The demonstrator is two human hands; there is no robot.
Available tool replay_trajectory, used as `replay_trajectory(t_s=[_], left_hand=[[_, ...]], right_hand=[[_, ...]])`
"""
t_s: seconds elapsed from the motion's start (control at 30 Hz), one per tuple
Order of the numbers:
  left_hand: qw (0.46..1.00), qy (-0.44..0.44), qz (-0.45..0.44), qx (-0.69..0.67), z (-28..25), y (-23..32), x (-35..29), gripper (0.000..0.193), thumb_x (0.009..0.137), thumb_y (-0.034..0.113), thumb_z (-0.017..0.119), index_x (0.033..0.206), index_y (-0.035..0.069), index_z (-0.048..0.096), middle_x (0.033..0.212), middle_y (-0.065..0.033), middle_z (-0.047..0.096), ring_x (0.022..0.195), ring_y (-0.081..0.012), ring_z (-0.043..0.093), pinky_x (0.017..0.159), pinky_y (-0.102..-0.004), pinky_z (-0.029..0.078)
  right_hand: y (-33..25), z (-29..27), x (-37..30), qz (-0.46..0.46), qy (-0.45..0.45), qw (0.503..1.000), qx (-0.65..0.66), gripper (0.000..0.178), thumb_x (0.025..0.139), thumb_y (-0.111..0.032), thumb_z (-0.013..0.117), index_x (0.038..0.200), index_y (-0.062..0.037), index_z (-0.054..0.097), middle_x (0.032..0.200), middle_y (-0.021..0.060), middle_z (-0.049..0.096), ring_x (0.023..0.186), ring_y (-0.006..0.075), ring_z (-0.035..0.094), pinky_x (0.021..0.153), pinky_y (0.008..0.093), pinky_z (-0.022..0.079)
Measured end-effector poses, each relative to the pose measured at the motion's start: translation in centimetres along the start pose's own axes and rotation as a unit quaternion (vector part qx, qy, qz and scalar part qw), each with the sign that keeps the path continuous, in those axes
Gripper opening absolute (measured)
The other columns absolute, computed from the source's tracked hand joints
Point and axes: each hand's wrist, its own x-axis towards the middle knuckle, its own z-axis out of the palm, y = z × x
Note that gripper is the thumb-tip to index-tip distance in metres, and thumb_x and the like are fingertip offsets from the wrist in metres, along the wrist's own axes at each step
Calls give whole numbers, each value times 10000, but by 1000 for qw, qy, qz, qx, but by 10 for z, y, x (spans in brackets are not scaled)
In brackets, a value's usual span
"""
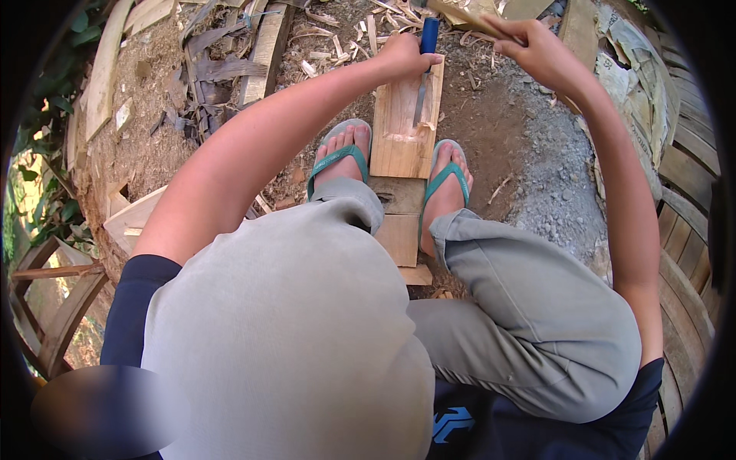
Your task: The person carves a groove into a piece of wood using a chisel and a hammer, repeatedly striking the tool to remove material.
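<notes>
My left hand is closed around a chisel, its thumb lying across the tool just below the blue handle. The metal blade points down toward me, its tip resting in a shallow recess cut into a wooden block. A curled shaving stands at the tip. Up to the right, my right hand grips a wooden stick-like handle that slants left toward the chisel's top. The far end of that handle reaches the upper edge, so its head is hard to make out.
Under the block lies another board between my feet, which wear green-strapped flip-flops. Wood shavings and scraps cover the ground ahead. Grey gravel lies right, beside wooden slats. A plank stands left.
</notes>
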Motion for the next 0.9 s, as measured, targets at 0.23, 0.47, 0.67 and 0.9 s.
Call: replay_trajectory(t_s=[0.23, 0.47, 0.67, 0.9], left_hand=[[1000, 11, -8, -9, -2, 1, -8, 549, 879, 511, 747, 1031, -16, 746, 880, -159, 752, 818, -273, 737, 773, -394, 561], [999, -26, -18, -14, -2, 5, -3, 545, 891, 496, 739, 1073, -18, 735, 879, -162, 751, 814, -275, 737, 772, -395, 563], [1000, -9, -16, 18, 3, -11, 1, 546, 890, 499, 739, 1054, -22, 735, 870, -167, 745, 808, -277, 735, 766, -400, 563], [1000, -12, -14, 13, 10, -8, 7, 533, 908, 487, 729, 1060, -25, 732, 890, -165, 747, 822, -275, 735, 766, -401, 563]], right_hand=[[-17, -22, 3, 62, 6, 996, -65, 493, 1000, -245, 648, 1472, -140, 550, 832, 16, 591, 736, 105, 471, 688, 325, 444], [15, -18, 2, 37, -19, 999, -27, 487, 983, -243, 670, 1460, -199, 582, 805, 39, 568, 703, 104, 440, 656, 319, 416], [-19, -23, 10, 79, 28, 995, 54, 405, 952, -170, 645, 1338, -50, 651, 1142, 202, 738, 978, 181, 678, 901, 357, 522], [-17, -29, 6, 72, 11, 996, 49, 390, 933, -146, 652, 1311, -53, 675, 1094, 188, 754, 970, 180, 681, 904, 350, 523]])
